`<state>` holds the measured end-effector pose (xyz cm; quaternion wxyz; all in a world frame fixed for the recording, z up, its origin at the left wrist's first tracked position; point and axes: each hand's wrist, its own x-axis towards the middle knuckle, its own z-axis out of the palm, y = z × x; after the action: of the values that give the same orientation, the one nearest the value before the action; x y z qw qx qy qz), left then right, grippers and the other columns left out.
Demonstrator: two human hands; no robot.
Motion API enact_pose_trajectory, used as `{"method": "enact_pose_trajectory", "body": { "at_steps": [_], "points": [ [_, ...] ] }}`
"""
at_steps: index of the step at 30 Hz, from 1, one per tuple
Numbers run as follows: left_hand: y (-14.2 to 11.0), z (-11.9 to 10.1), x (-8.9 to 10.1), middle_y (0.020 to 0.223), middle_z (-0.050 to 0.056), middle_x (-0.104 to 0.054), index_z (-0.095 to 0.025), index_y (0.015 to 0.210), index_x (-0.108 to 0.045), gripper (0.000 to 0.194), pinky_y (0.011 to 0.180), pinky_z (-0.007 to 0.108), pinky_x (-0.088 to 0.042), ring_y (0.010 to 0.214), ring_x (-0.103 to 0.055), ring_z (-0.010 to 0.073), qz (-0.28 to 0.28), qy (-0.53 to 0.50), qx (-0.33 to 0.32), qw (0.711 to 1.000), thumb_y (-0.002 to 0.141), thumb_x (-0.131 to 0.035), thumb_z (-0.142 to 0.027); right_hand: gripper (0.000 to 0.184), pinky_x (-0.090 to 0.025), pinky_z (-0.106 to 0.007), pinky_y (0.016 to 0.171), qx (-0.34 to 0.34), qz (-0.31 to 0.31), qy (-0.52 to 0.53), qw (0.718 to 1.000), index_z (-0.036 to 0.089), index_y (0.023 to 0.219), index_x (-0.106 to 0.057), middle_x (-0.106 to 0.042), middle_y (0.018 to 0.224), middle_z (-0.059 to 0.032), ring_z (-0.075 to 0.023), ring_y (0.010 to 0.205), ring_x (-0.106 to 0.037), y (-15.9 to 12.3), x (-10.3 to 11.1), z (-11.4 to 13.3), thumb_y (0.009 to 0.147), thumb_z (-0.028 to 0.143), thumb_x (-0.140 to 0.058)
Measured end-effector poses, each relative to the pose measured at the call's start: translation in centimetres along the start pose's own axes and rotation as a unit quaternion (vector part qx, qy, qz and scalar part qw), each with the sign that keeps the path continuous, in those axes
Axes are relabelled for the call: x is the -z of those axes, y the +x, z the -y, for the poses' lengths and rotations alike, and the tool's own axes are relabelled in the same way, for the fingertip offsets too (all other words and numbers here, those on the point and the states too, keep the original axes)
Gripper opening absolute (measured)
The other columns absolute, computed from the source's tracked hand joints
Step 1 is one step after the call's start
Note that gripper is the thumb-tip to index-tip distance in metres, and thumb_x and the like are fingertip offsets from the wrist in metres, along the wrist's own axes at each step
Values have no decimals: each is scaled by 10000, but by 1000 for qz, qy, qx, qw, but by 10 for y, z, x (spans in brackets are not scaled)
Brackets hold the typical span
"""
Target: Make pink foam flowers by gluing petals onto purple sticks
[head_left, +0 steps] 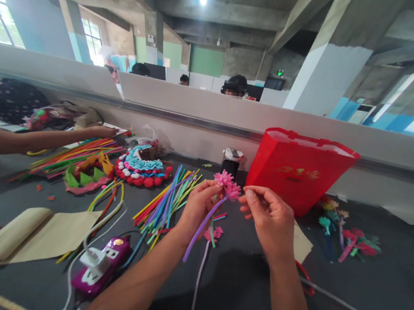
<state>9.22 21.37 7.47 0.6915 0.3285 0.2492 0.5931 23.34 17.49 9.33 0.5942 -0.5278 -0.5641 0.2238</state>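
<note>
My left hand is closed around a pink pipe-cleaner flower just under its blooms; its purple stem trails down toward me. My right hand pinches at the flower's right side with thumb and forefinger. Below the hands a second small pink flower with a pale stem lies on the dark table. A fan of coloured pipe cleaners lies just left of my left hand.
A red paper bag stands behind my hands, a black bottle beside it. Finished flowers lie at the right. Brown paper, a purple power strip and a blue-and-red wreath sit left. Another person's arm reaches in from the left.
</note>
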Motion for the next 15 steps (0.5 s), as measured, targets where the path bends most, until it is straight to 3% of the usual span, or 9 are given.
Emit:
{"method": "enact_pose_trajectory", "body": {
  "at_steps": [4, 7, 10, 15],
  "points": [
    [4, 2, -1, 614, -40, -569, -152, 747, -550, 285, 432, 159, -319, 474, -480, 46, -12, -2, -16, 1000, 651, -791, -269, 326, -522, -229, 503, -2, -2, -20, 1000, 173, 889, -681, -669, 614, -8, -136, 521, -623, -2, 0, 3, 844, 490, -618],
    [6, 5, -4, 612, -46, -558, -156, 759, -543, 286, 429, 163, -311, 454, -455, 42, -3, -3, -29, 1000, 664, -787, -272, 418, -504, -240, 495, -12, 14, -41, 999, 163, 1029, -637, -682, 626, -15, -153, 531, -629, -2, -1, 3, 836, 533, -615],
    [7, 8, -7, 590, -58, -525, -153, 747, -535, 265, 391, 162, -224, 400, -349, 15, 23, -4, -27, 999, 698, -761, -280, 510, -495, -254, 507, -15, 36, -65, 997, 148, 1136, -588, -697, 644, -27, -166, 540, -638, -1, -1, 3, 834, 559, -607],
    [7, 7, -8, 603, -48, -539, -150, 750, -564, 240, 376, 174, -173, 380, -305, 10, 3, 32, -20, 999, 717, -737, -313, 435, -497, -258, 528, -15, 44, -61, 997, 160, 1034, -643, -697, 648, -33, -164, 544, -641, -1, 3, 6, 836, 546, -606]
  ]
}}
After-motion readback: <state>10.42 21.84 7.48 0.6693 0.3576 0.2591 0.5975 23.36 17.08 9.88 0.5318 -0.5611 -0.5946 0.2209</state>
